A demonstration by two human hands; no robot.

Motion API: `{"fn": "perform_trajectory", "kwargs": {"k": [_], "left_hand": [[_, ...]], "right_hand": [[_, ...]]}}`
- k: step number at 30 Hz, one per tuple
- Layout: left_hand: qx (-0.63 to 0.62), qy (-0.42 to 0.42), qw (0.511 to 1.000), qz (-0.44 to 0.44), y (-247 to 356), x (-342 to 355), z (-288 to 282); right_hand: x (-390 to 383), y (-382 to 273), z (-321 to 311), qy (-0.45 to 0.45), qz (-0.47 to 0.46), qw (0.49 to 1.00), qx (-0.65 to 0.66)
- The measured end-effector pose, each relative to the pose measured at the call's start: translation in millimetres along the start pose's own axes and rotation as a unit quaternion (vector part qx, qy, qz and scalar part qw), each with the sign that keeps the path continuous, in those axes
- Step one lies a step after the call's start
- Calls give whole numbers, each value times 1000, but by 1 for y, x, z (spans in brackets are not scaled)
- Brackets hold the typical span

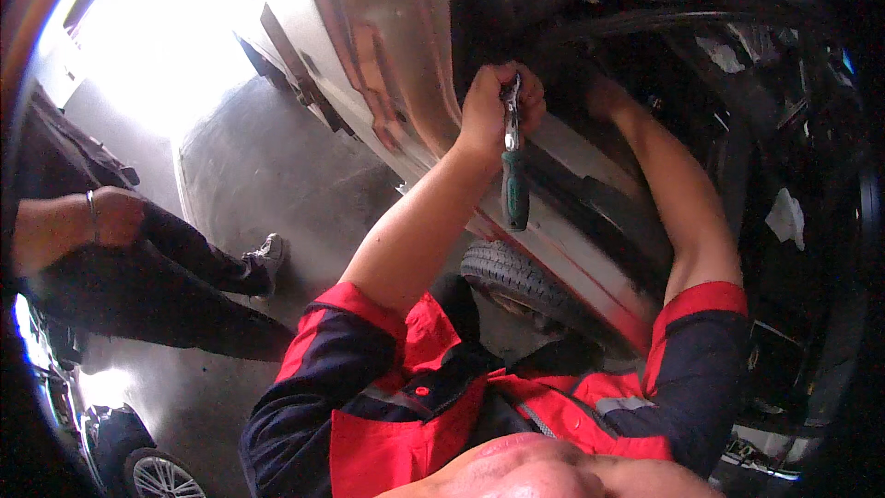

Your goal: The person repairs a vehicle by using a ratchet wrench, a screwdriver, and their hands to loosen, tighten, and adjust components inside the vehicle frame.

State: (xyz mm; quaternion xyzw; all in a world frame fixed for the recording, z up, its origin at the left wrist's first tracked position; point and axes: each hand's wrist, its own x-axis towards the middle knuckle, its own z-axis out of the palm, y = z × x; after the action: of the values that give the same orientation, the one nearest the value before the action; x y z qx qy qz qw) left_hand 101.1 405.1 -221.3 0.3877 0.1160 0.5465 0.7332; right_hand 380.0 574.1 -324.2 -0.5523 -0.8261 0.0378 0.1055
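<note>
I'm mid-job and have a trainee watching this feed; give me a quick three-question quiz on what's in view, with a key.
1. Which hand grips the tool: A) left or B) right?
2. True or false: the tool's handle is yellow.
3. Fill in: the bystander's wrist, at the picture's left, wears a thin ___.

Key:
1. A, the left hand.
2. False; it is green.
3. Band.
</note>
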Motion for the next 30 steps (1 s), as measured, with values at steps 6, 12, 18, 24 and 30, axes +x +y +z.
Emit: {"fn": "perform_trajectory", "kwargs": {"k": [6,12,18,24,30], "left_hand": [[22,-12,1000,-4,0,-3,4],[3,-6,1000,-3,1,-6,4],[11,-66,998,-1,-6,2,10],[8,-5,1000,8,5,0,4],[0,-25,1000,-1,-7,4,18]], "right_hand": [[-24,-22,-28,-29,39,995,-88],[-26,-40,-33,-7,32,998,-62],[-27,14,-22,-8,-38,994,-105],[-4,-19,-1,68,8,998,7],[-19,45,-2,106,-122,957,-241]]}}
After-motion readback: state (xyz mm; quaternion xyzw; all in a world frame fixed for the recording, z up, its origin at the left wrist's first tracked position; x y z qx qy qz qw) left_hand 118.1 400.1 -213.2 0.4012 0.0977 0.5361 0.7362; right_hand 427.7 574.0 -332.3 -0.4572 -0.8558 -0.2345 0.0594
